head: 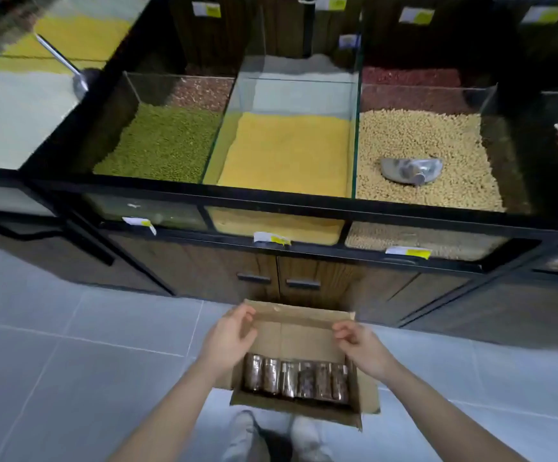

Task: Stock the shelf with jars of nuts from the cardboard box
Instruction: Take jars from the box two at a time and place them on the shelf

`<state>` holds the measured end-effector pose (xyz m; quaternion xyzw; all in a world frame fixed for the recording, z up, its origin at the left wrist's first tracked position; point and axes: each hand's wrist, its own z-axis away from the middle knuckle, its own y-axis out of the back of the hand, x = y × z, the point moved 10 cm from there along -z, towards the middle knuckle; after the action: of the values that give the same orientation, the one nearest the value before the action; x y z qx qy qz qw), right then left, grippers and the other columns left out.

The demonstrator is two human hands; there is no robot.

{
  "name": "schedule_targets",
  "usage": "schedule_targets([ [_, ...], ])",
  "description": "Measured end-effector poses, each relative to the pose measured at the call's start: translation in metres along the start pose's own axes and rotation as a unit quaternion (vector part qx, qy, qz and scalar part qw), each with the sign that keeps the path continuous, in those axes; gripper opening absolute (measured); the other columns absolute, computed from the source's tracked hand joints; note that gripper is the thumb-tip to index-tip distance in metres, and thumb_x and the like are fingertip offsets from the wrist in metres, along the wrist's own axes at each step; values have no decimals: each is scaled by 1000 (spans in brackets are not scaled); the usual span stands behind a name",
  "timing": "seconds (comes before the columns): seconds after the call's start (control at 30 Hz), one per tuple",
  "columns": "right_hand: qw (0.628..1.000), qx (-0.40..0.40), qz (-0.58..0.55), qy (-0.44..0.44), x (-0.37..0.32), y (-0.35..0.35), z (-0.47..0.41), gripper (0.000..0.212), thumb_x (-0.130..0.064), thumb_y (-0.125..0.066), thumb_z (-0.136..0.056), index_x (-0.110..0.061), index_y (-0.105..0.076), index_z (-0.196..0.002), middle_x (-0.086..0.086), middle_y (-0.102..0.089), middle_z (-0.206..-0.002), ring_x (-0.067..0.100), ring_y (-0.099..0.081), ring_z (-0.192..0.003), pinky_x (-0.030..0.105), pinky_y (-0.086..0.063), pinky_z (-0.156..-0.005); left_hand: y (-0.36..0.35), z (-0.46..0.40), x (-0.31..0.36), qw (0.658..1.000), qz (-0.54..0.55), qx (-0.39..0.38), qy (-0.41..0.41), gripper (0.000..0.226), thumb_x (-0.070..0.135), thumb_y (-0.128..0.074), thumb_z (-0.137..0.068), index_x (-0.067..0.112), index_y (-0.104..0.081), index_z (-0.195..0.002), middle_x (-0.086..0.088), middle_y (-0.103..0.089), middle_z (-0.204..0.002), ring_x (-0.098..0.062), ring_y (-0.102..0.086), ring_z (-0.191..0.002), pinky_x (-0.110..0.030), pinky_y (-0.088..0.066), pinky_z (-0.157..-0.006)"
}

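Grey floor tiles (71, 378) run up to a counter of glass bins (284, 151) holding green, yellow and beige grain. Left hand (229, 341) hovers over the box (299, 331), fingers loosely curled, holding nothing. Jars (296, 380) lie in a row inside. Right hand (361, 348) likewise curled loosely, nothing held.

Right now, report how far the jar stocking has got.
Barely begun. Done: the cardboard box is open on the floor in front of the bins. In hand: nothing yet; the left hand and the right hand hover at its side walls with fingers loosely curled, holding no jar. Left: the row of jars, about six, lies in the box, and no jar shows on any shelf.
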<state>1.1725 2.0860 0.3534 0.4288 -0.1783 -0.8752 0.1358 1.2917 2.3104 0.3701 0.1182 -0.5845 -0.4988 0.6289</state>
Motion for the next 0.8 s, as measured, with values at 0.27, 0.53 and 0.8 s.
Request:
schedule_targets([
  [0.27,990,-18,-34,-136,132,-106,-87,32,-10,-58,-89,-13,-52,-120,-5,-56,-97,11,-52,-93,2,-39,-64,-102,-44,-181,994,-14,-29,105,38,22,-59,-82,9,-57,-117,-10,-60,-116,-30,-61,-103,-41,-51,-84],
  [0.53,983,-94,18,-157,229,-254,-206,44,-21,-60,-89,-19,-44,-130,1,-58,-116,7,-50,-100,2,-35,-64,-230,-56,-323,992,-109,-61,35,65,42,-39,-76,8,-44,-131,-15,-55,-127,-27,-54,-113,-38,-57,-79],
  [0.8,986,-86,109,-87,291,-398,-350,59,-43,-59,-85,-24,-37,-137,6,-48,-135,25,-47,-122,33,-41,-101,-321,-100,-428,990,-139,-16,12,71,43,-36,-86,16,-14,-148,-9,-27,-153,-26,-28,-139,-41,-33,-110],
])
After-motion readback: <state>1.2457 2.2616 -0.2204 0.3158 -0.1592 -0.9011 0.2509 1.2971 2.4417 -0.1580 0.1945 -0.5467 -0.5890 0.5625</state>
